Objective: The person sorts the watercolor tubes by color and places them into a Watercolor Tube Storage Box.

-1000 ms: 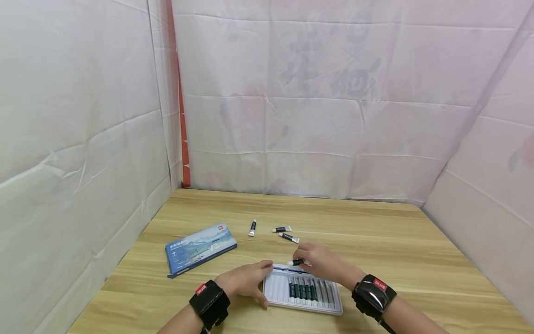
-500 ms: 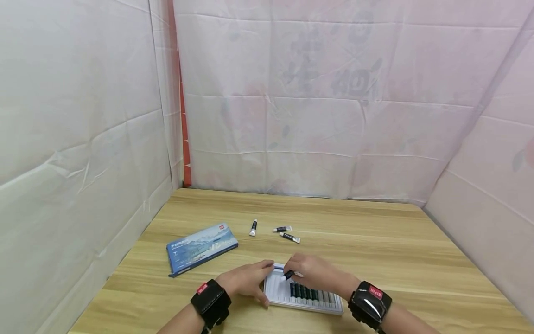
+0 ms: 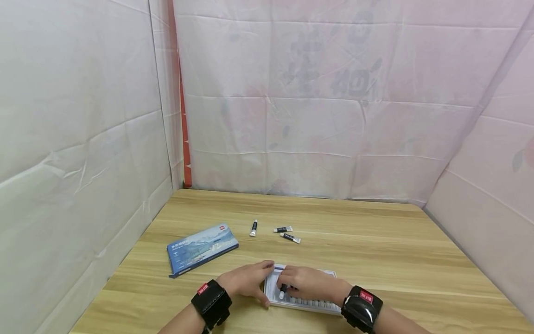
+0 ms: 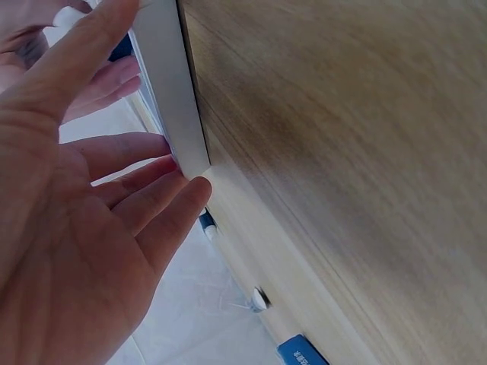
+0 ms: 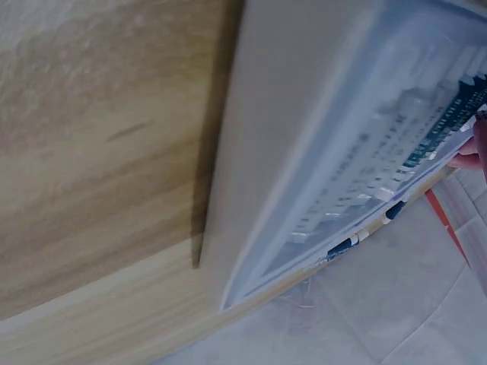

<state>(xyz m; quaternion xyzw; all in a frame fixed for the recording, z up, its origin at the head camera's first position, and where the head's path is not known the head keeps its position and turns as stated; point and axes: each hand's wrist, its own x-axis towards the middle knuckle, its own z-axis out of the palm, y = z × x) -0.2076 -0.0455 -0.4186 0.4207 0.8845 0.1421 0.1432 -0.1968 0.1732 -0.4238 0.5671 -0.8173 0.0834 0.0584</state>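
A white plastic paint tray (image 3: 302, 304) lies near the table's front, holding a row of paint tubes partly hidden under my right hand. My left hand (image 3: 247, 281) grips the tray's left end, thumb at the near corner and fingers at the far corner. In the left wrist view the left hand's fingers (image 4: 163, 209) meet the tray's edge (image 4: 171, 91). My right hand (image 3: 306, 283) pinches a black paint tube (image 3: 283, 291), white cap toward me, over the tray's left part. The right wrist view shows rows of tubes (image 5: 380, 156) inside the tray.
Behind the tray lie three loose paint tubes: one to the left (image 3: 253, 228) and a pair, one tube (image 3: 282, 229) just beyond another (image 3: 290, 238). A blue cardboard box (image 3: 203, 249) rests at left. White sheets (image 3: 308, 102) hang around the table.
My right hand has brought the paint tube from beyond the tray's back edge, leftward and toward me, over the tray's left part, turning its cap toward me. The left hand has stayed put.
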